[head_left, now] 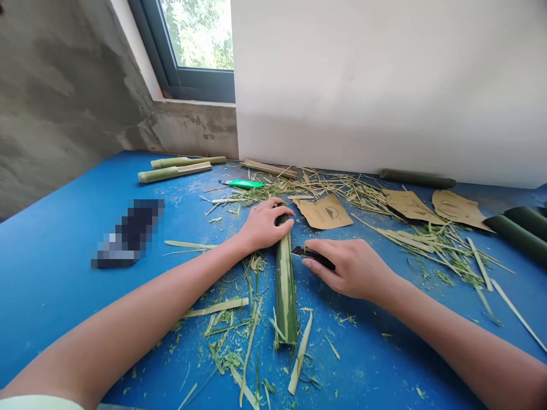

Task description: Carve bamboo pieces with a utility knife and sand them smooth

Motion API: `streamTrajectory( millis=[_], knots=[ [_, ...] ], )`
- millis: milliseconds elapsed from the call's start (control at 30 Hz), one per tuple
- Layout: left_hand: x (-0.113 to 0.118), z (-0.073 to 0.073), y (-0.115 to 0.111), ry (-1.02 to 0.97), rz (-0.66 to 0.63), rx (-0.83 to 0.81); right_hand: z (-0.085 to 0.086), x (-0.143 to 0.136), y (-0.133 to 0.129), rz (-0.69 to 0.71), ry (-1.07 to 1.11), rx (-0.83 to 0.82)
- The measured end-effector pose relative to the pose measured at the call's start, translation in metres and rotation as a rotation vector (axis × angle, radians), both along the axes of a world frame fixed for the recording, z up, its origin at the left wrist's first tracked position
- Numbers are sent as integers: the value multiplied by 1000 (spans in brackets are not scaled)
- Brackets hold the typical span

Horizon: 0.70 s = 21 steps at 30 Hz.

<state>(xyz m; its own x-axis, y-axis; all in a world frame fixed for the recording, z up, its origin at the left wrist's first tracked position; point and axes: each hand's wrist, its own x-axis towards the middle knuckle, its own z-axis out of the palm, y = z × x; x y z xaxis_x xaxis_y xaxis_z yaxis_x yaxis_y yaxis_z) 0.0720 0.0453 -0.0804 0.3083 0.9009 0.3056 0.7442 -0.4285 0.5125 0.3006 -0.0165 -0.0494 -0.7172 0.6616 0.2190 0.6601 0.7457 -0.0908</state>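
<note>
A green bamboo piece (285,290) lies lengthwise on the blue table, its skin partly shaved to pale strips. My left hand (265,224) grips its far end, with the fingers curled over the top and the thumb along the near side. In my right hand (348,265) is a black utility knife (318,258), its blade pointing left beside the bamboo's right edge. I cannot tell whether the blade touches the bamboo. Pale shavings (301,353) and green scraps lie around the near end.
A green cutter (243,184) lies beyond my left hand. Cut bamboo pieces (175,171) rest at the back left, dark green tubes (517,233) at the right. Brown paper pieces (329,212) and heaped strips (363,193) lie at the back. A pixelated dark object (132,233) sits left.
</note>
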Motion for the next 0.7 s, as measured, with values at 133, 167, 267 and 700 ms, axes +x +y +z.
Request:
streamTrajectory(
  millis=[133,167,267,700],
  knots=[
    [0,0,0,-4,-38,-3,-6,-9,4,-54,-45,-35],
    [0,-1,1,-4,-43,0,-7,-12,4,-51,-54,-54],
    [0,-2,1,-4,-34,8,-8,-17,4,-42,-66,-115],
    [2,-2,1,-19,-7,-31,-7,-12,4,22,-69,-190]
  ],
)
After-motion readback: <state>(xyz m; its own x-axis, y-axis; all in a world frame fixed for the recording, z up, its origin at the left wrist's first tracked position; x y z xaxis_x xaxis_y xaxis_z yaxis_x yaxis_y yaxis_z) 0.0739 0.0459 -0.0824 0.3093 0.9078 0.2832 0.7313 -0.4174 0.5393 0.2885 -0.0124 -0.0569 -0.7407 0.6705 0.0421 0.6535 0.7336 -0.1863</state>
